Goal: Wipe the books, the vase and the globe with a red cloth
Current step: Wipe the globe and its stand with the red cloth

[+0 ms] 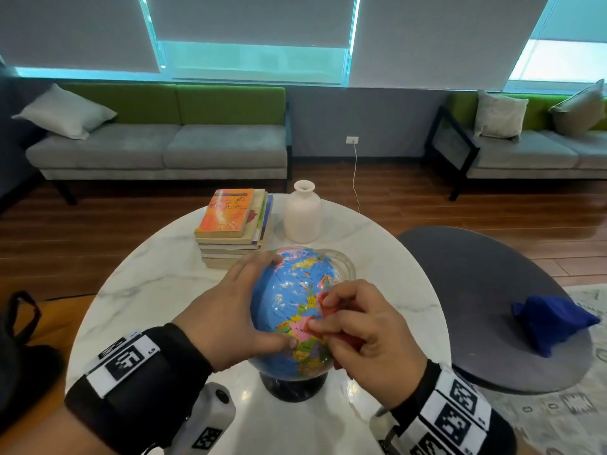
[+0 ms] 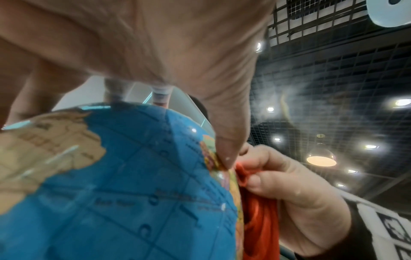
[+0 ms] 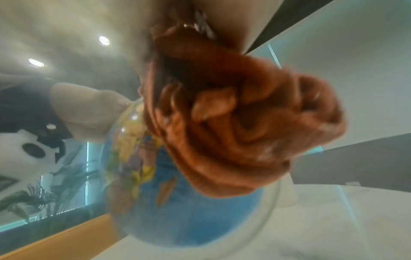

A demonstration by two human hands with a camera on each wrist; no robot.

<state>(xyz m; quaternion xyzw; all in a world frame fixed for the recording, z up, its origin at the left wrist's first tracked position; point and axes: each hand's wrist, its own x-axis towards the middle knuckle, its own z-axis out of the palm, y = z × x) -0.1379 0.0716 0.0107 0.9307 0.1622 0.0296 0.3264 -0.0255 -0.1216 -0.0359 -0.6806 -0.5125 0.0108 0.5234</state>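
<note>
One globe (image 1: pixel 289 310) stands on its dark base at the lower middle of the head view, on a round marble worktop (image 1: pixel 157 290). One red cloth (image 1: pixel 323 307) is bunched against the globe's right side; most of it is buried in the right hand (image 1: pixel 364 336), whose fingers are curled round it and pinch it to the surface. In the right wrist view the cloth (image 3: pixel 233 140) fills the centre as blurred folds, and the fingers there are hard to make out. The left hand (image 1: pixel 230 316) clasps the globe's left side, its fingers over the top and its thumb pressed near the cloth.

Above the globe, at the middle of the frame, lies one pile of books (image 1: pixel 235 224) with an orange cover on top; the lower spines are too small to count surely. One white vase (image 1: pixel 302 213) stands upright just right of the pile.

At the right edge one blue cloth (image 1: pixel 551 320) lies on a dark oval table (image 1: pixel 460 290). Two sofas (image 1: pixel 164 142) stand along the far wall, the right one cut off by the frame.
</note>
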